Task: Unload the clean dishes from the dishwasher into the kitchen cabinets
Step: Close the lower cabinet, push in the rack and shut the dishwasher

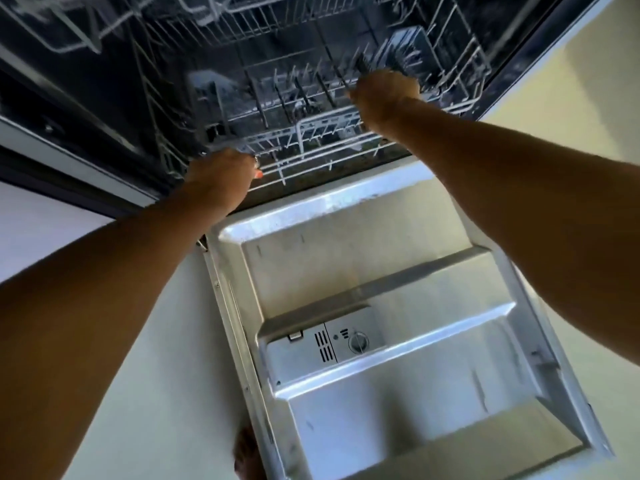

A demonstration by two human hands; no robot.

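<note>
Bare forearms fill both sides of the view and reach forward over the open stainless-steel dishwasher door, which lies flat below them with its grey detergent compartment facing up. Near the bottom edge, just beside the left edge of the door, a bare foot stands on the pale floor.

Left hand is at the front left corner of the white wire lower rack; its fingers curl over the front rim wire, so its grip is closed on the rack. Right hand is deeper in, near the right side of the same rack, close to the grey cutlery basket. Its fingers point away from the camera and are hidden, so I cannot tell if its grip is wide or closed on something.

I think one hand holds the rack steady or is ready to slide it, while the other searches for a dish. Between the prongs I see no clear plate or cup; the picture is blurred there. The upper rack is visible at the top edge, its content also unclear.
</note>
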